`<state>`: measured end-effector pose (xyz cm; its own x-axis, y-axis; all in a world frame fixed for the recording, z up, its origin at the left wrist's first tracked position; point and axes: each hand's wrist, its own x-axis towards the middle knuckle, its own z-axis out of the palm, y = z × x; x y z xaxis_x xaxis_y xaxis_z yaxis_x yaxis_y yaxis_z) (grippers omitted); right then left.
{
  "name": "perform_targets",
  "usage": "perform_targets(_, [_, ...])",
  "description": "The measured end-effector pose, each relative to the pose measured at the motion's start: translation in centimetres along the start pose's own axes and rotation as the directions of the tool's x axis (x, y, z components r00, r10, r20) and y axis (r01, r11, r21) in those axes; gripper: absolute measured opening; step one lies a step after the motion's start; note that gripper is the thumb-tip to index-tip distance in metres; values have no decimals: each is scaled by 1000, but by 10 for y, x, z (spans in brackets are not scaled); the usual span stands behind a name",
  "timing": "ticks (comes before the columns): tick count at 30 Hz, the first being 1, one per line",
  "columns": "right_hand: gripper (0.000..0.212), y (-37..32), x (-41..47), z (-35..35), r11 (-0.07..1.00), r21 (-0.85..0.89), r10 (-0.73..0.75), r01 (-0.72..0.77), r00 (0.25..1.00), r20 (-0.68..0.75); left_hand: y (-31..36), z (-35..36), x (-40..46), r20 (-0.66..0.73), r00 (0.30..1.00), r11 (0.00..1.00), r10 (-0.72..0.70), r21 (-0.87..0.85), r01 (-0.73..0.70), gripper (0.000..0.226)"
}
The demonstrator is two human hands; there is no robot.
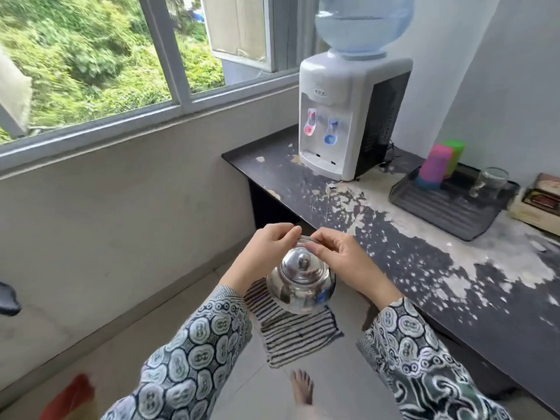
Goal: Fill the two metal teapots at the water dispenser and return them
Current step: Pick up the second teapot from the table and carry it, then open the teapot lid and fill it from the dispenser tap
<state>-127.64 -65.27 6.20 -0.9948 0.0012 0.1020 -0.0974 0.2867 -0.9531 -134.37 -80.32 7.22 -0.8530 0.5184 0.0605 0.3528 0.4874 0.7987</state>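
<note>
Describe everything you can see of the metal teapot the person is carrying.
The metal teapot is round, polished and mirror-bright, with a domed lid topped by a small knob. It hangs upright in the air above a striped floor mat, held by its thin top handle, which the left hand and right hand pinch together. Lid closed; spout not visible.

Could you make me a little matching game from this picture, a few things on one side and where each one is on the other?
Things:
1. metal teapot
2. water dispenser
3. pink cup
4. striped cloth

Places:
A. upside down on the dark tray
B. on the floor below the hands
C. held by its handle in the grip of both the left hand and the right hand
D. at the far end of the worn counter, near the window

Pairs: 1-C, 2-D, 3-A, 4-B
</note>
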Motion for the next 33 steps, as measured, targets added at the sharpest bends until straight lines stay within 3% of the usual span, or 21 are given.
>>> perform_targets(10, [14, 65, 174, -29, 986, -51, 158, -157, 988, 2, -63, -14, 193, 95, 993, 995, -65, 75, 58, 38])
perform_targets(18, [12, 104, 298, -38, 965, -81, 236, -251, 959, -155, -118, -24, 333, 196, 980, 991, 13, 126, -39, 36])
perform_targets(27, [14, 129, 404, -62, 913, -64, 360, -404, 868, -342, -148, -42, 469, 493, 865, 986, 91, 76, -147, 33])
perform_targets(33, [17, 139, 453, -73, 896, -96, 349, -433, 822, -450, -165, -42, 533, 517, 838, 978, 175, 6, -208, 28])
